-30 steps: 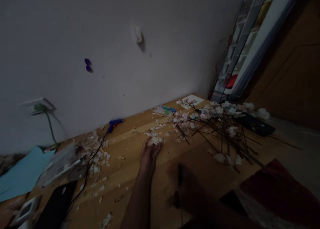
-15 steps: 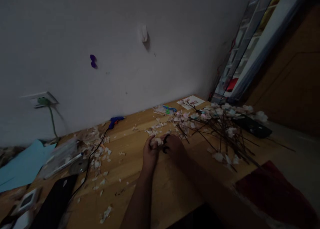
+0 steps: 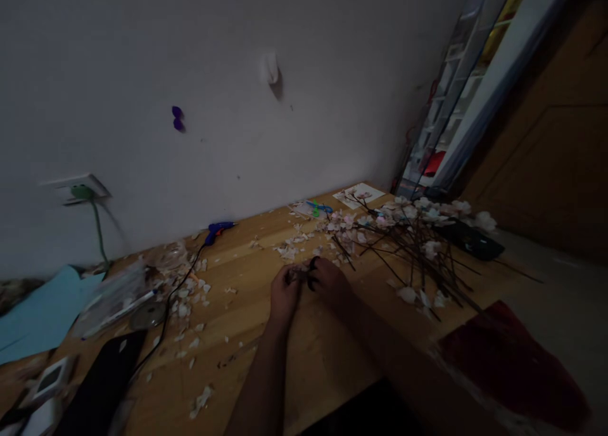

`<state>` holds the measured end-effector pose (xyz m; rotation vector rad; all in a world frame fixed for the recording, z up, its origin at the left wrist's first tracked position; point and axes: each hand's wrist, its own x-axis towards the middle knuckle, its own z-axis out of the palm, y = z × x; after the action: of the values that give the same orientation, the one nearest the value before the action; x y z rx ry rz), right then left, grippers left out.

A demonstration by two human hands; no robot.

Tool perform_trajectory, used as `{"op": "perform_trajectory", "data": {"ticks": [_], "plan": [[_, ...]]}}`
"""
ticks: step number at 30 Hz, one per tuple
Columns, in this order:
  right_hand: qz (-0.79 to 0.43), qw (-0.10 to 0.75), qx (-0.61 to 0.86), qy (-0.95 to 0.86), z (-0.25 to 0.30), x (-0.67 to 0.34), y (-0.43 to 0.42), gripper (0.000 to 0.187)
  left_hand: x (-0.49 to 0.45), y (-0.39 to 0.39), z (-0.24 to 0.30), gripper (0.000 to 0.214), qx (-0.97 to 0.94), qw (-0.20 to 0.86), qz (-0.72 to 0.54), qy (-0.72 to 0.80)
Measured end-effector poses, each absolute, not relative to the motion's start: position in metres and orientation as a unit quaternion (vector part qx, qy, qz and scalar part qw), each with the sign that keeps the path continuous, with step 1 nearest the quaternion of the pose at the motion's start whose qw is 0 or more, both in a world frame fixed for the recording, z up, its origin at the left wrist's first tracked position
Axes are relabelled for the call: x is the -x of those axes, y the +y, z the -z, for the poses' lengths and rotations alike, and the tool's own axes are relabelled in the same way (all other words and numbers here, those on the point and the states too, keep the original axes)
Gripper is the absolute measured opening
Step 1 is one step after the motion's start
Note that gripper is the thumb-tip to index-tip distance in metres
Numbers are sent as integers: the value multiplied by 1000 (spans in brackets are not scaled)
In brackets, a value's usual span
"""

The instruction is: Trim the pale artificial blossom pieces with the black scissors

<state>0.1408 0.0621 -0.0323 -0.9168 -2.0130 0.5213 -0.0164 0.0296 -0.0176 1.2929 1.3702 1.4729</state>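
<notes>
Low over the middle of the wooden table, my left hand (image 3: pixel 284 296) is closed on a small bunch of pale pinkish petals (image 3: pixel 297 270). My right hand (image 3: pixel 332 285) is beside it, fingers curled through the black handle loops of a pair of scissors (image 3: pixel 313 273). The blades point toward the petals, but they are too dark and small to make out. Loose petals (image 3: pixel 289 251) lie on the table just past both hands. To the right, dark stems with pale blossoms (image 3: pixel 430 249) are heaped.
A blue glue gun (image 3: pixel 218 231) lies near the wall, its black cord running left. Petal scraps, a plastic bag (image 3: pixel 114 296), light blue paper (image 3: pixel 42 312) and a dark flat object (image 3: pixel 102 385) cover the left side. Blue-green scissors (image 3: pixel 319 207) lie at the back; dark red cloth (image 3: pixel 510 366) front right.
Both hands stay together in nearly the same spot. The pale petals between them now show less and look darker. The view has shifted slightly.
</notes>
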Motion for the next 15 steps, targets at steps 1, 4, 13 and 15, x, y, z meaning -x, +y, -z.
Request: {"op": "perform_trajectory", "data": {"ticks": [1,4,13,15], "plan": [[-206,416,373,-803,32,-141,62,42,17,30,18,20,-502,364,-573,535],[-193,403,376,-812,31,-140,62,43,17,30,20,13,-501,366,-574,535],[-175,368,403,-820,31,-140,59,40,17,29,18,16,-524,379,-548,531],[-175,382,410,-809,30,-140,58,39,17,28,16,13,-523,364,-544,546]]}}
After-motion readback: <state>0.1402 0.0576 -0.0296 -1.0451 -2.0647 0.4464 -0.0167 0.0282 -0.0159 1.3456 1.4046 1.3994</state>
